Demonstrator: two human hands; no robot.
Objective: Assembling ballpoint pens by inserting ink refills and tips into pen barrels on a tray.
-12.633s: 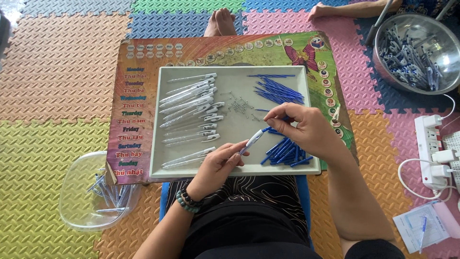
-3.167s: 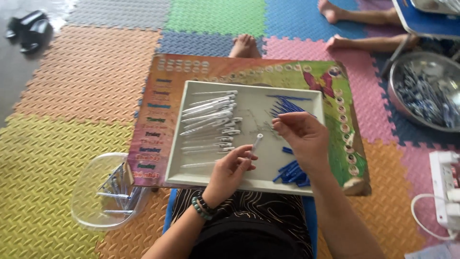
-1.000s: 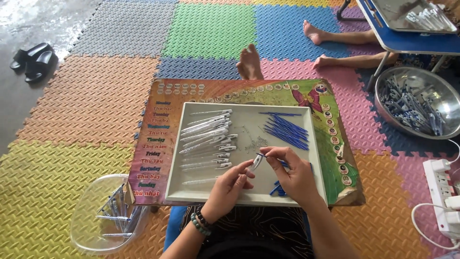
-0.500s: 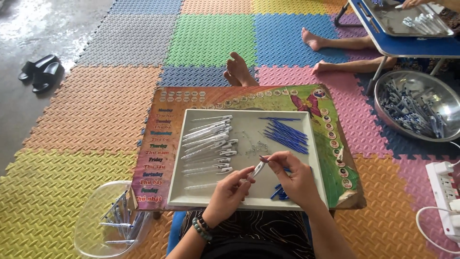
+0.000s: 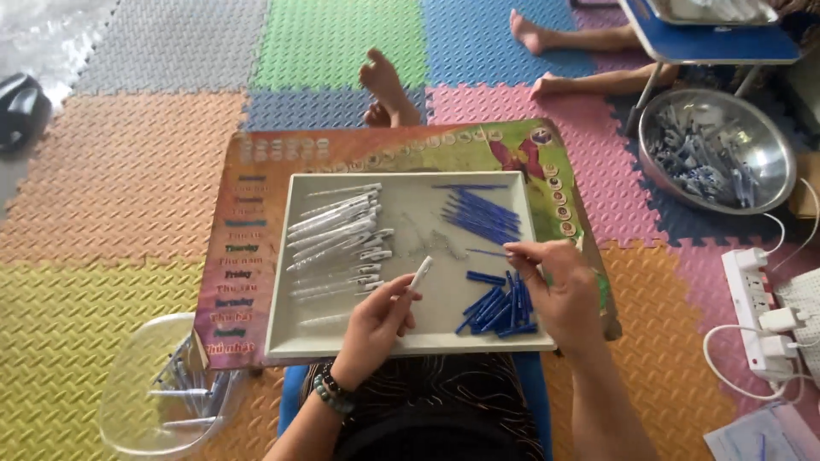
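Head view: looks down at a person's lap w/ a low desk [image 5: 256,162] on it, set on a floor of coloured foam mats [image 5: 111,154].
Left hand [image 5: 376,329]: fingers shut round a white pen tube [image 5: 416,277]; tube tilts up & to the right, over the tray's middle. Bead band on the wrist.
Right hand [image 5: 559,290]: fingers pinched on a thin blue pen refill [image 5: 489,253]; refill sticks out to the left, over the tray. Hand rests by the tray's right rim.
Gap: tube tip & refill tip are near but apart.
Tray [image 5: 410,346]: pale, flat, w/ a low rim, on the desk just in front of the person.
White tubes [image 5: 337,235]: many, lying in rows on the tray's left side.
Blue refills [image 5: 483,213]: a bunch at the tray's top right.
Blue caps [image 5: 500,309]: small heap at the bottom right, just beside the right hand.
Clear tub [image 5: 137,393]: on the floor, left of the lap, w/ some pens in it.
Metal bowl [image 5: 717,149]: far right on the floor, full of pen parts.
Power strip [image 5: 756,316]: white, right side, w/ plugs & wires.
Other people: bare feet [image 5: 384,81] past the desk's far edge.
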